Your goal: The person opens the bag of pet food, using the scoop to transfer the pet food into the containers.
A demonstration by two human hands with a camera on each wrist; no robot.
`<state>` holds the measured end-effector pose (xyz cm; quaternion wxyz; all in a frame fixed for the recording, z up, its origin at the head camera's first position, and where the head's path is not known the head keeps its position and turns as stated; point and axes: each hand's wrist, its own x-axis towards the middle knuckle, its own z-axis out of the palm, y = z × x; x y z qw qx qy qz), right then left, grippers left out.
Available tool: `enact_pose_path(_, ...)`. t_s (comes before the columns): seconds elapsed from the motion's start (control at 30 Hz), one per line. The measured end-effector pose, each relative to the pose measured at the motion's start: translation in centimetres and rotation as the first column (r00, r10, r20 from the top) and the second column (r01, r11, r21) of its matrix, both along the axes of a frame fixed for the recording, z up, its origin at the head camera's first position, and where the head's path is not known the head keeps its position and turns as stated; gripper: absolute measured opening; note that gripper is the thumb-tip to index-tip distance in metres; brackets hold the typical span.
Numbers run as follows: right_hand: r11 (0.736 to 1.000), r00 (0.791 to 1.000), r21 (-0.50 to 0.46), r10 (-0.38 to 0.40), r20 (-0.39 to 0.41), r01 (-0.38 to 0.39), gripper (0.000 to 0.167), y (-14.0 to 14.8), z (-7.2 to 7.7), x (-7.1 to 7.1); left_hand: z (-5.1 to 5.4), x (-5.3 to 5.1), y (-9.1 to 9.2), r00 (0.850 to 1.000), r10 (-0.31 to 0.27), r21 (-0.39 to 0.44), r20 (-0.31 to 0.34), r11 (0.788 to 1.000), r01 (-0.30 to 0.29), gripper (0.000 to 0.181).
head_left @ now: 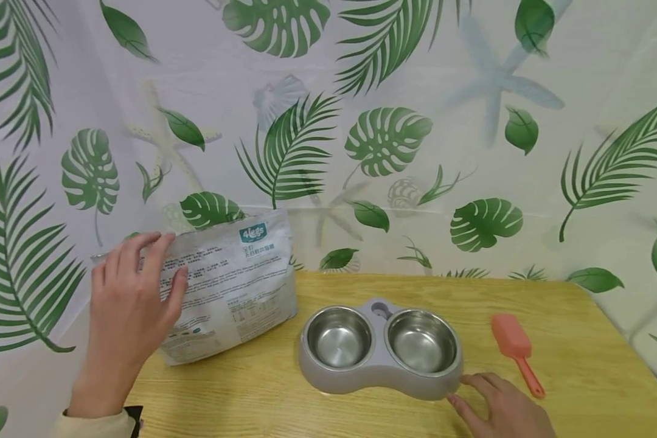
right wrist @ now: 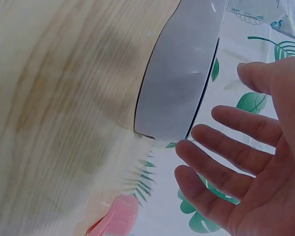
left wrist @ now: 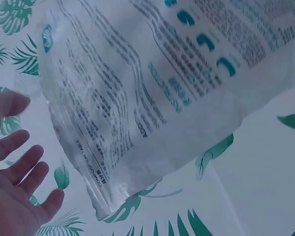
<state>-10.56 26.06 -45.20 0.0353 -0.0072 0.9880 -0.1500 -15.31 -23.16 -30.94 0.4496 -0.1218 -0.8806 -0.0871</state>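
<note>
A white-grey pet food bag [head_left: 230, 292] printed with text stands at the left of the table, leaning on the wall cloth. Over its upper left corner hovers my left hand [head_left: 128, 298]; in the left wrist view the spread fingers [left wrist: 32, 162] are apart from the bag's edge. A grey double pet bowl [head_left: 380, 362] with two steel dishes stands in the middle, no food visible in either. My right hand [head_left: 504, 407] is at the bowl's lower right side with fingers loosely extended, holding nothing. Whether a fingertip touches the bowl I cannot tell.
A pink-red scoop [head_left: 511, 337] lies on the yellow wood-grain table [head_left: 241, 401], right of the bowl, its handle pointing toward me. Behind the table hangs a white cloth [head_left: 317, 79] printed with green leaves and starfish.
</note>
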Motion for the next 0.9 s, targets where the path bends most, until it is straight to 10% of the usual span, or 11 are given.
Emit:
enact_pose_path(0.23,1.0,1.0,-0.018,0.007,-0.015,-0.008,0.043,-0.7,0.7,-0.1,-0.2,-1.8,-0.6,0.975,0.093,-0.076,0.203,0.994,-0.079,0.08)
enact_pose_path(0.5,0.998,0.999,-0.049,0.034,-0.037,-0.036,0.032,-1.8,1.3,0.1,-2.2,-1.7,0.0,0.987,0.108,-0.151,0.116,0.984,-0.09,0.102)
enact_pose_path(0.7,0.99,0.989,-0.106,0.084,-0.12,-0.097,0.035,-4.2,2.3,0.4,-3.6,0.3,1.5,0.987,0.123,-0.184,0.107,0.978,-0.102,0.092)
enact_pose_path(0.8,0.965,0.96,-0.174,0.154,-0.233,-0.197,0.038,-6.3,3.3,0.2,-4.1,1.7,2.2,0.98,0.106,-0.187,0.167,0.98,-0.074,0.081)
enact_pose_path(0.9,0.9,0.88,-0.23,0.259,-0.397,-0.369,0.047,-9.1,3.9,-0.2,-4.8,3.1,2.8,0.948,0.117,-0.181,0.296,0.981,-0.065,0.072)
